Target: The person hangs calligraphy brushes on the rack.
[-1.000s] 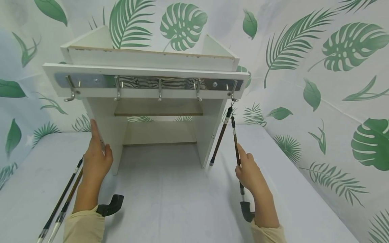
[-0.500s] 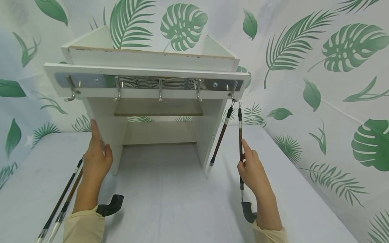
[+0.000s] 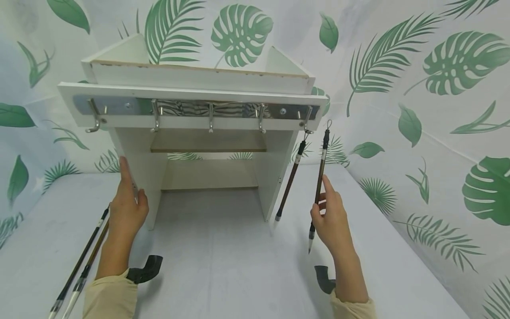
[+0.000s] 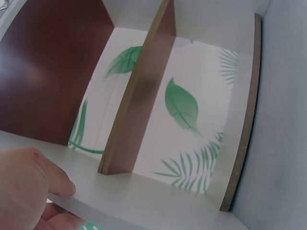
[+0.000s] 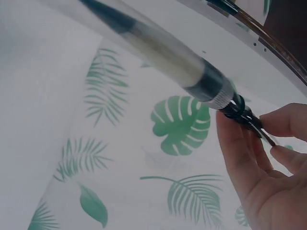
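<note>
My right hand [image 3: 332, 221] pinches a calligraphy brush [image 3: 322, 170] by its brown handle. The brush tilts, hanging loop up and pale bristles down, just right of the rack's end hook [image 3: 307, 119]. In the right wrist view, the dark-tipped bristles [image 5: 163, 50] come close to the camera, with fingers and thumb on the handle behind. A second brush [image 3: 288, 184] hangs by its loop from that end hook. My left hand [image 3: 127, 210] grips the side panel [image 4: 124, 206] of the white cabinet, thumb inside and fingers outside it.
A hook rack [image 3: 191, 107] with several metal hooks runs across the cabinet's [image 3: 199, 77] upper front. Two more brushes [image 3: 81, 266] lie on the white table [image 3: 215, 274] at the left. Leaf-patterned cloth [image 3: 378, 57] stands behind and to the right.
The right hand has drawn the held brush away from beside the end hook, rightward and up, its top now leaning right. The left hand and the hanging brush stay in place.
</note>
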Demonstrator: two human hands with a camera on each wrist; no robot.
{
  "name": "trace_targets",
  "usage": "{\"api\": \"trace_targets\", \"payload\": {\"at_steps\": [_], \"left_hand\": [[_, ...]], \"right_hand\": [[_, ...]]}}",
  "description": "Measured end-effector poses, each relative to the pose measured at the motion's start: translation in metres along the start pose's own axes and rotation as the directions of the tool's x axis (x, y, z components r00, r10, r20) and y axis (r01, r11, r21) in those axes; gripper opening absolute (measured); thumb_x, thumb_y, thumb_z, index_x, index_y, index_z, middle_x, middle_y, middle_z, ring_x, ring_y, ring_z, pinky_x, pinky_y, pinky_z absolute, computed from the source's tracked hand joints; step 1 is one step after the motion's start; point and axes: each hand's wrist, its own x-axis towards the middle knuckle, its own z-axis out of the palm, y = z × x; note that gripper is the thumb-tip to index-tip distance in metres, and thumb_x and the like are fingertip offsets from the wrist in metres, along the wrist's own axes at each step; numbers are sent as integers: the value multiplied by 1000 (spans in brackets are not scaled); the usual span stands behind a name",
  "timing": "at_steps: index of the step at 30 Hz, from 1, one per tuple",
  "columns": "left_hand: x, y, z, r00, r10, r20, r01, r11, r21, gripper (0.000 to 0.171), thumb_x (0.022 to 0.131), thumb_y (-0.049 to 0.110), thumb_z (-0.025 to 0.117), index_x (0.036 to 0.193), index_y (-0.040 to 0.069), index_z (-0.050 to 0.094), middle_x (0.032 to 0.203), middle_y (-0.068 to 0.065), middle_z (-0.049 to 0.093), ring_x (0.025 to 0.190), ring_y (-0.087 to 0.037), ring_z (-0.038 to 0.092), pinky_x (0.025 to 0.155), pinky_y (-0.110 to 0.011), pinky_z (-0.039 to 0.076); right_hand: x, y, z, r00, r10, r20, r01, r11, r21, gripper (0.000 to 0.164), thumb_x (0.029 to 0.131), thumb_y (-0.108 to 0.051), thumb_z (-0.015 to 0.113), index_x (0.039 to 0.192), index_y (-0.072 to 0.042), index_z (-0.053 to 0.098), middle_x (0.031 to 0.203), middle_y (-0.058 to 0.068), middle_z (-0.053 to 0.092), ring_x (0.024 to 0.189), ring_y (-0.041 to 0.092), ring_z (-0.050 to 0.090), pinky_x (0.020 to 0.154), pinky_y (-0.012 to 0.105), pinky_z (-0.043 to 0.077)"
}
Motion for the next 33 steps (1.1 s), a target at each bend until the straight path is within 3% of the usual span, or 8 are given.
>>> {"api": "trace_targets", "payload": {"at_steps": [13, 33], "left_hand": [[0, -1, 0, 1000, -5, 5, 5, 1000, 2, 78, 88, -5, 44, 147, 13, -4, 139, -31, 33, 101, -55, 49, 72, -59, 45], [0, -2, 0, 1000, 2, -5, -2, 1000, 6, 78, 88, -4, 44, 147, 14, -3, 137, -32, 34, 92, -55, 53, 64, -57, 47]], "right_hand": [[-2, -7, 2, 988, -106, -114, 109, 994, 22, 64, 84, 6, 47, 143, -6, 24, 101, 21, 51, 84, 30, 59, 65, 43, 54], [-9, -21, 3, 946, -252, -204, 263, 964, 32, 69, 82, 10, 49, 143, -9, 25, 99, 19, 52, 85, 25, 58, 61, 39, 54]]}}
